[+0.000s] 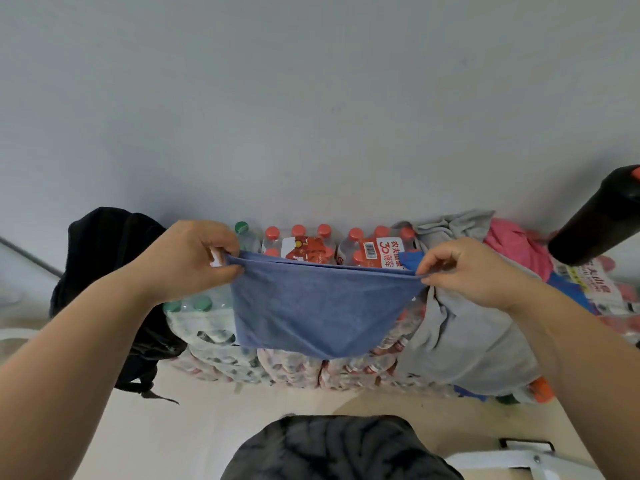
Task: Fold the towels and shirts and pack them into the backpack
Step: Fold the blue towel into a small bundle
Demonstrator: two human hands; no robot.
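A blue towel [318, 306] hangs doubled over in the air in front of stacked bottle packs. My left hand [188, 258] pinches its upper left corner, and my right hand [464, 271] pinches its upper right corner, so the top edge is stretched taut. A black backpack [104, 271] leans against the wall at the left, beside my left forearm. A grey shirt [460, 330] lies draped over the packs on the right, under my right wrist. Behind it sit a pink garment [516, 247] and a bit of bright blue cloth [410, 259].
Shrink-wrapped packs of water bottles [311, 244] with red and green caps are stacked against the grey wall and serve as the work surface. A black cylindrical object [599, 223] juts in at the right. Beige floor lies below, with a white frame [519, 459] at bottom right.
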